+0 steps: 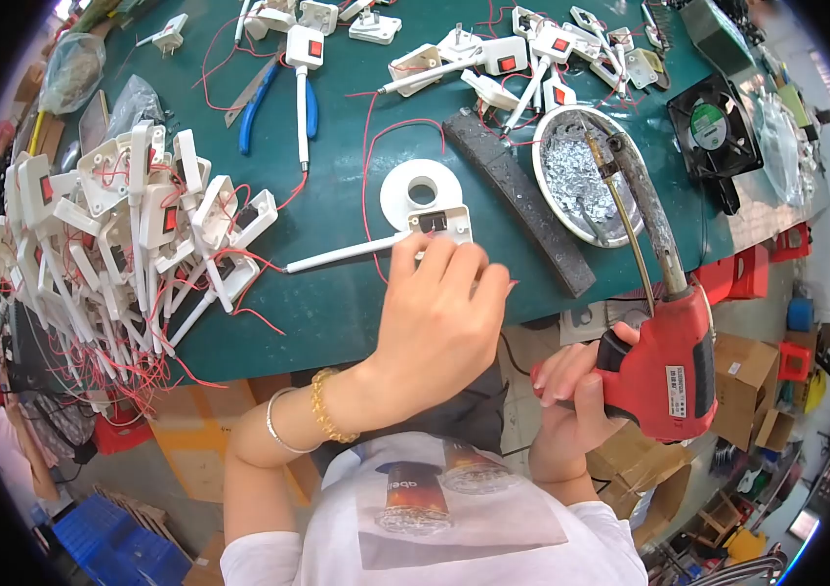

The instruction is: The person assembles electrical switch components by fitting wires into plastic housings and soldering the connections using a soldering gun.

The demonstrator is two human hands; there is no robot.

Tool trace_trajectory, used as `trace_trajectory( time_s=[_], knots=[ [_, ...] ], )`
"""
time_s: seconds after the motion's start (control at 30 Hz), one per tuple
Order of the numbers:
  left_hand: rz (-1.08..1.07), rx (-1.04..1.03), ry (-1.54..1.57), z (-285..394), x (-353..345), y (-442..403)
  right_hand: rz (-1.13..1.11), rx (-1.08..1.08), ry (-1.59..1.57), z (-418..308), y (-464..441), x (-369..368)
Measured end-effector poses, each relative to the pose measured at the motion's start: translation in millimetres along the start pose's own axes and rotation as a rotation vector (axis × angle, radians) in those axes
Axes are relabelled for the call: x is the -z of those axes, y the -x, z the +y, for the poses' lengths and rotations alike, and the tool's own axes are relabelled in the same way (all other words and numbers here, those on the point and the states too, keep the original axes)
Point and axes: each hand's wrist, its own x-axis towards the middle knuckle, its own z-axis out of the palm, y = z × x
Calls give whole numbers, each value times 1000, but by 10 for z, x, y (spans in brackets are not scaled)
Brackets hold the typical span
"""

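My left hand [444, 308], fingers bent and pressed together, grips the lower edge of an open white switch housing [452, 223]. A black switch part shows inside it, and a white tube [345, 253] runs left from it to a red wire. The housing rests against a white ring-shaped roll [395, 191]; my fingertips are partly hidden. In my right hand [576, 391] is the handle of a red soldering gun [677, 361]. Its long tip points away from me, over a white oval dish [542, 186] of silvery solder scraps.
Many white switch housings with red wires [142, 210] are heaped at the left. Blue-handled pliers [257, 109] lie at the back, near more housings [508, 61]. A dark bar [518, 200] lies beside the dish, and a black fan [713, 129] stands at the right.
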Motion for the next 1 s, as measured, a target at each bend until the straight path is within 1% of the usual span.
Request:
trace_trajectory(
  time_s=[0.07,0.1,0.13,0.17,0.2,0.23,0.3,0.33,0.37,0.43,0.47,0.53,0.63,0.7,0.77,0.8,0.87,0.93,0.97,1.0],
  knots=[
    [81,1,89,-23,48,85,16,-49,-11,-4,-4,-33],
    [74,7,84,-41,75,121,33,-89,-22,0,-4,-52],
    [75,12,172,-63,100,155,34,-96,-27,10,-6,-58],
    [77,16,261,-78,118,183,-24,-111,124,20,-8,-57],
    [72,19,261,-81,128,204,-82,-125,278,26,-9,-56],
    [82,27,286,-81,134,217,-80,-128,278,52,-9,-59],
    [95,31,315,-90,140,234,-285,-45,626,122,-22,-85],
    [86,14,329,-99,141,247,-278,65,763,116,-30,-156],
    [78,-1,343,-108,140,258,-234,-146,480,126,-57,-234],
    [81,-9,385,-132,132,282,-216,-148,373,230,-38,-204],
    [86,-16,427,-144,130,293,-219,-150,373,242,-37,-213],
    [103,6,475,-146,127,315,-225,-18,465,257,-29,-226],
    [134,34,543,-154,97,365,-257,19,509,256,-46,-237],
    [147,46,563,-138,82,392,-248,-1,506,255,-35,-243],
    [180,127,557,-106,92,400,-239,-20,499,252,-33,-254],
    [175,128,557,-97,112,389,-235,-29,523,246,-41,-261],
    [174,177,375,-80,193,332,-226,-41,545,211,-55,-280],
    [146,258,286,-131,268,262,-147,-158,475,178,-74,-302],
    [152,313,245,-162,269,243,-145,-162,472,203,-71,-232],
    [141,401,262,-204,255,234,-256,-55,499,236,-57,-100]
  ],
)
